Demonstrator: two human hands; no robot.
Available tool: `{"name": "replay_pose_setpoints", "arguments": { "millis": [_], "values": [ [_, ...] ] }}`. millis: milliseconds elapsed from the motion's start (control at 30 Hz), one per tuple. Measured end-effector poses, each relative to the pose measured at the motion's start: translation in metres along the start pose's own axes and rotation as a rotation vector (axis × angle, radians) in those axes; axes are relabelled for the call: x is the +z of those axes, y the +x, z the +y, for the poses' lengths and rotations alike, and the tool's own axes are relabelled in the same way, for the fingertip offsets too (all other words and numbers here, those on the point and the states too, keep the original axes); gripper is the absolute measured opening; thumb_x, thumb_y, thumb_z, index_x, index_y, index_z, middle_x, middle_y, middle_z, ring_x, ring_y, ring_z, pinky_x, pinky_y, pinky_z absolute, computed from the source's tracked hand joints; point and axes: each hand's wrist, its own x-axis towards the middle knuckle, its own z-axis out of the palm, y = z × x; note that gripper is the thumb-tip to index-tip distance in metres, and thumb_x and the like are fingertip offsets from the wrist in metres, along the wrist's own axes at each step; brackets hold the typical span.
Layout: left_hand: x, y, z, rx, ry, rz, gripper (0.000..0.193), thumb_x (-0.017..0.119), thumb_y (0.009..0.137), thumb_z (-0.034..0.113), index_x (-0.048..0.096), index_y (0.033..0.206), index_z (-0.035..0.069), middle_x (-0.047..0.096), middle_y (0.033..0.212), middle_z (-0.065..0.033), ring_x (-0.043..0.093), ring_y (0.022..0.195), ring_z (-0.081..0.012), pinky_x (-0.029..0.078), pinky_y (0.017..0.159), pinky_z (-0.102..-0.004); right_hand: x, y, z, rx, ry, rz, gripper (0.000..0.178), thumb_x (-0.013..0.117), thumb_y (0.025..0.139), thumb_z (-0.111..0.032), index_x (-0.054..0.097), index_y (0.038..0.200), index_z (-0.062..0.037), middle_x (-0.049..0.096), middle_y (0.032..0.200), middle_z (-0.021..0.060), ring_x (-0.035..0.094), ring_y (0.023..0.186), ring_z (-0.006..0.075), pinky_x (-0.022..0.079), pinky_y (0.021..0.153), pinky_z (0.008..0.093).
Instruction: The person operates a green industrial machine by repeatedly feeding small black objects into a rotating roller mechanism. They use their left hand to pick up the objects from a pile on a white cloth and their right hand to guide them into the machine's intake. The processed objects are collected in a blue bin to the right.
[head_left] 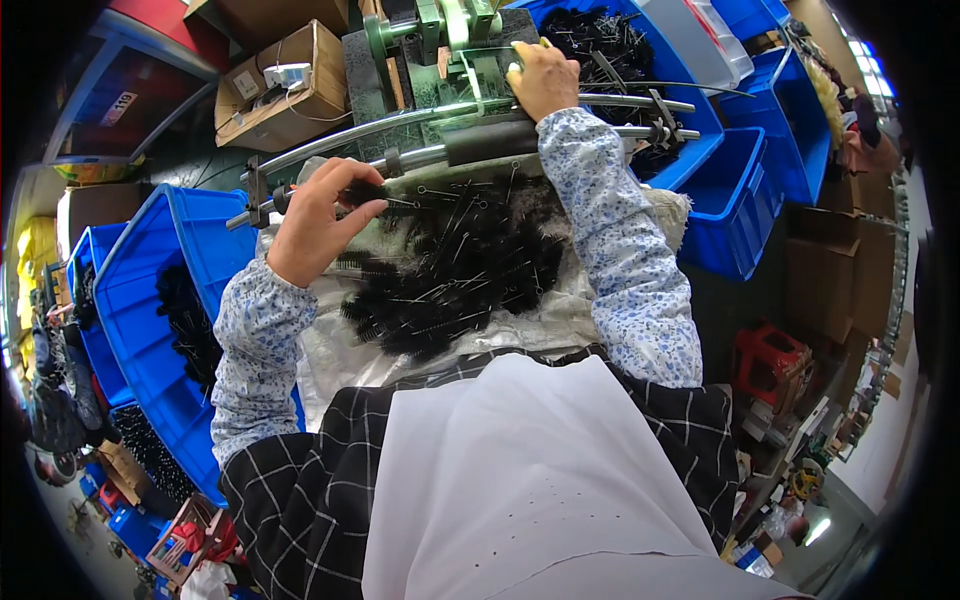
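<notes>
A heap of black bristle brushes with thin wire stems (455,270) lies on a white cloth (345,350) in front of me. My left hand (318,220) is closed on one black brush (368,192) at the heap's left edge. My right hand (541,78) reaches forward and rests on the green metal machine (440,40), fingers curled over a part of it. Two curved metal rails (400,125) run across between the heap and the machine.
A blue crate with black brushes (165,310) stands at my left. More blue crates (740,190) sit at the right, one behind the machine holding brushes (600,40). Cardboard boxes (285,90) are at the back left. A red stool (770,362) is at the right.
</notes>
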Motion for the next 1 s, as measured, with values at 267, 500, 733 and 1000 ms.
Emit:
{"name": "replay_pose_setpoints", "arguments": {
  "millis": [267, 500, 733, 1000],
  "values": [
    [0.003, 0.006, 0.008, 0.025, 0.004, -0.006, 0.023, 0.064, 0.078, 0.005, 0.059, 0.101, 0.005, 0.056, 0.096, -0.0045, 0.054, 0.084, -0.0142, 0.042, 0.072, -0.026, 0.003, 0.002, -0.047, -0.027, -0.032, 0.014, 0.025, 0.055, 0.076, -0.023, 0.063, 0.098, -0.0121, 0.066, 0.082, 0.0051, 0.061, 0.081, 0.0245, 0.042, 0.07, 0.0425],
    [0.0, 0.004, 0.006, 0.053, -0.057, 0.03, 0.028, 0.056, 0.084, 0.002, 0.055, 0.112, 0.003, 0.058, 0.102, -0.0065, 0.057, 0.091, -0.0141, 0.045, 0.08, -0.0267, -0.002, 0.0, 0.023, -0.051, -0.109, 0.063, 0.016, 0.057, 0.078, -0.025, 0.063, 0.089, -0.0146, 0.065, 0.082, 0.0048, 0.063, 0.083, 0.0225, 0.043, 0.072, 0.0435],
    [0.024, 0.023, 0.011, 0.036, -0.219, -0.057, 0.027, 0.058, 0.083, 0.005, 0.049, 0.109, 0.004, 0.063, 0.095, -0.0115, 0.062, 0.092, -0.0207, 0.049, 0.079, -0.0314, 0.002, 0.033, 0.073, -0.082, -0.004, -0.091, 0.023, 0.05, 0.086, -0.025, 0.065, 0.103, -0.0186, 0.062, 0.102, 0.0094, 0.061, 0.09, 0.0296, 0.048, 0.079, 0.0401],
    [0.056, 0.044, 0.014, 0.065, -0.268, -0.001, 0.027, 0.057, 0.083, -0.001, 0.049, 0.109, 0.0, 0.059, 0.103, -0.0072, 0.058, 0.097, -0.0133, 0.045, 0.088, -0.0269, -0.074, 0.016, 0.061, 0.046, -0.19, 0.128, 0.025, 0.055, 0.085, -0.021, 0.06, 0.106, -0.0074, 0.06, 0.106, 0.013, 0.063, 0.088, 0.0275, 0.051, 0.075, 0.0378]
  ]
}}
